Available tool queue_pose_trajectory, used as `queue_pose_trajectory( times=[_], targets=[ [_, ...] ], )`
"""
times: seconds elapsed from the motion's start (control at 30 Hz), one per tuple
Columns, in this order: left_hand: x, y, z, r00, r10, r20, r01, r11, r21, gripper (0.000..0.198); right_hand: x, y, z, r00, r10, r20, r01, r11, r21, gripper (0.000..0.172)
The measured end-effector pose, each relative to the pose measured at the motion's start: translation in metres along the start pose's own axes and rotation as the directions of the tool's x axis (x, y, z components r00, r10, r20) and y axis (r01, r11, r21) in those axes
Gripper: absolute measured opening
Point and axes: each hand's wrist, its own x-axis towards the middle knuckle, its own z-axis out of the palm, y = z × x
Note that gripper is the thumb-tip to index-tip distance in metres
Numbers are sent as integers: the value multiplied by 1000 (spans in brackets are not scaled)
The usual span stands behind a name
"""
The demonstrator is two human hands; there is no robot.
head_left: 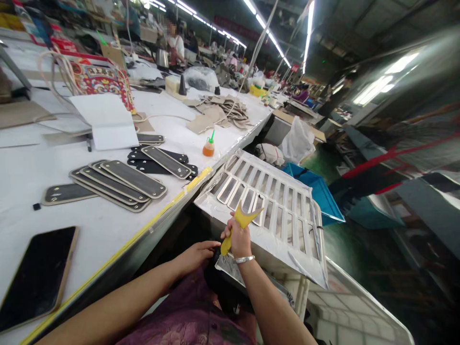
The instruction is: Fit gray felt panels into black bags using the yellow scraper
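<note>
My right hand [239, 235], with a silver bracelet at the wrist, is closed round a yellow Y-shaped tool [245, 216]; its forked end points up and away from me. Beyond the fork, a white slotted frame [266, 232] slopes down to the right. Several light-rimmed grey strips [236, 195] lie over slots on its left part. My left hand [197, 255] is low over my lap, fingers stretched toward the right hand. Its fingertips are close to something dark; whether they touch it I cannot tell.
On the white table [21, 191] at left lie stacked dark strips with light edging [132, 178], a phone [38, 273], a small bottle of orange liquid [208, 146] and brown cut pieces [215, 112]. A blue crate [319, 189] stands behind the frame. People are farther back.
</note>
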Motion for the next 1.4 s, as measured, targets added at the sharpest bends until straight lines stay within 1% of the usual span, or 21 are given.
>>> queue_pose_trajectory(
  times=[0.03, 0.1, 0.17, 0.2, 0.23, 0.3, 0.37, 0.43, 0.5, 0.57, 0.63, 0.67, 0.7, 0.77, 0.87, 0.97, 1.1, 1.2, 1.3, 1.4],
  targets=[
    [-3, 2, -4, 1000, -15, 11, 15, 999, 44, 46, -4, -10, -8, 1000, -4, -11, 4, 1000, -21, 36],
    [-8, 2, -10, 995, -72, 72, 67, 995, 70, 55, -22, -30, -32, 999, -15, -42, 10, 994, -107, 39],
    [-10, -2, -11, 977, -138, 160, 135, 990, 33, 62, -50, -41, -60, 996, -15, -89, -11, 959, -282, 44],
    [-10, -4, -10, 967, -159, 197, 163, 987, 0, 64, -66, -42, -72, 994, 16, -109, -52, 938, -343, 45],
    [-9, -6, -9, 959, -171, 227, 185, 982, -39, 64, -82, -40, -83, 991, 74, -107, -110, 919, -378, 45],
    [-6, -12, -4, 943, -185, 276, 223, 968, -114, 63, -111, -27, -94, 973, 230, -25, -221, 894, -389, 46],
    [-3, -17, 2, 931, -182, 317, 242, 956, -164, 62, -132, -7, -94, 926, 365, 96, -310, 881, -358, 46],
    [-1, -21, 7, 932, -148, 332, 229, 948, -222, 60, -142, 14, -87, 868, 446, 219, -372, 875, -309, 47],
    [-1, -23, 11, 940, -97, 326, 199, 935, -295, 59, -144, 34, -77, 800, 483, 357, -404, 872, -275, 47],
    [-3, -23, 13, 945, -44, 325, 173, 909, -380, 59, -142, 49, -66, 724, 493, 481, -415, 870, -266, 48],
    [-5, -23, 14, 937, -1, 350, 169, 877, -451, 62, -138, 62, -55, 659, 503, 560, -441, 861, -254, 49],
    [-5, -24, 14, 931, 18, 366, 171, 862, -477, 64, -136, 67, -50, 646, 505, 573, -464, 855, -230, 50],
    [-5, -25, 13, 925, 33, 378, 171, 853, -494, 67, -134, 72, -46, 646, 503, 574, -490, 850, -193, 51],
    [-5, -29, 14, 925, 62, 375, 151, 845, -513, 69, -130, 78, -40, 677, 490, 550, -530, 842, -98, 54],
    [-2, -38, 18, 943, 112, 312, 80, 836, -542, 68, -126, 79, -37, 714, 461, 527, -543, 839, 1, 56],
    [0, -44, 23, 958, 143, 250, 20, 833, -553, 63, -123, 78, -38, 719, 436, 541, -539, 842, 37, 57],
    [3, -45, 28, 969, 98, 227, 37, 850, -525, 56, -119, 78, -41, 720, 437, 539, -541, 840, 42, 57],
    [8, -45, 30, 981, 67, 183, 30, 875, -483, 50, -117, 77, -42, 729, 418, 543, -522, 852, 46, 56],
    [12, -45, 31, 988, 50, 149, 19, 904, -427, 49, -113, 72, -46, 734, 395, 552, -498, 866, 43, 53],
    [13, -41, 34, 992, 31, 119, 14, 933, -359, 47, -108, 70, -50, 728, 394, 562, -485, 874, 16, 54]
  ],
)
